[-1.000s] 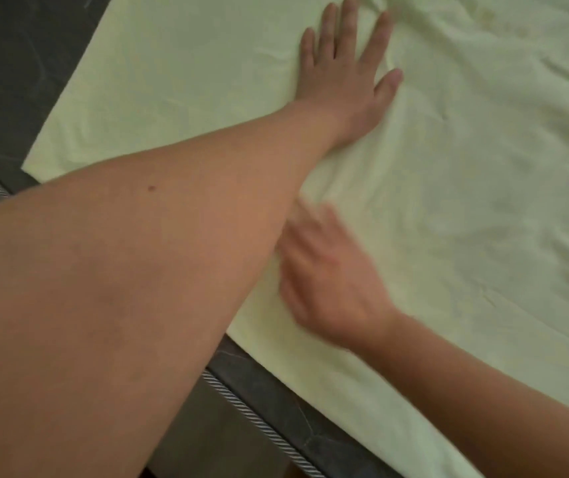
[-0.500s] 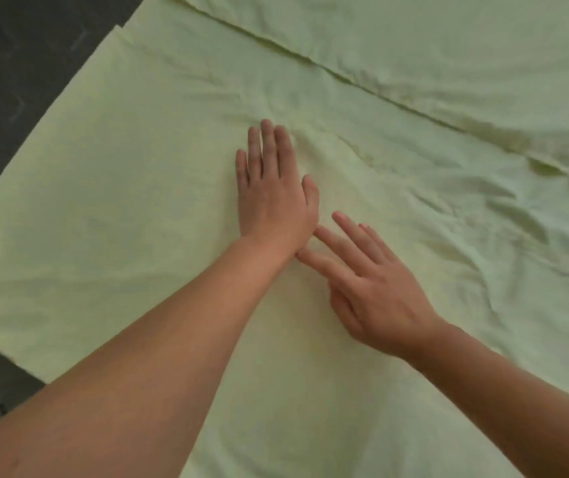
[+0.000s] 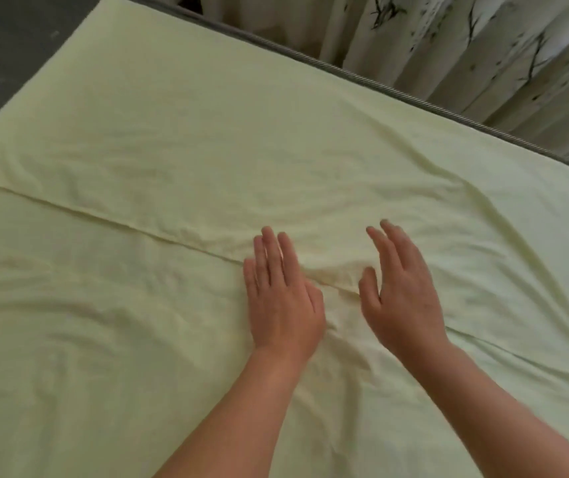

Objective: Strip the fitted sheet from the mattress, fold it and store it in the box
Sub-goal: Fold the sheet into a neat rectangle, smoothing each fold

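Observation:
The pale yellow fitted sheet (image 3: 172,139) lies spread flat over the dark mattress (image 3: 7,46), with a folded edge running diagonally across it from the left to the middle. My left hand (image 3: 281,298) lies flat on the sheet, fingers straight, its fingertips at that edge. My right hand (image 3: 400,291) is just to its right, fingers straight and slightly raised over the sheet. Wrinkles fan out around both hands. The box is not in view.
The mattress's striped piping (image 3: 397,91) runs along the far right edge. Beyond it hangs a pale curtain (image 3: 466,39) with a dark branch print. Bare dark mattress shows at the top left.
The view has swung up and right, bringing the mattress edge and curtain into sight. Both hands have slid to the folded edge and moved apart, the right one coming level beside the left.

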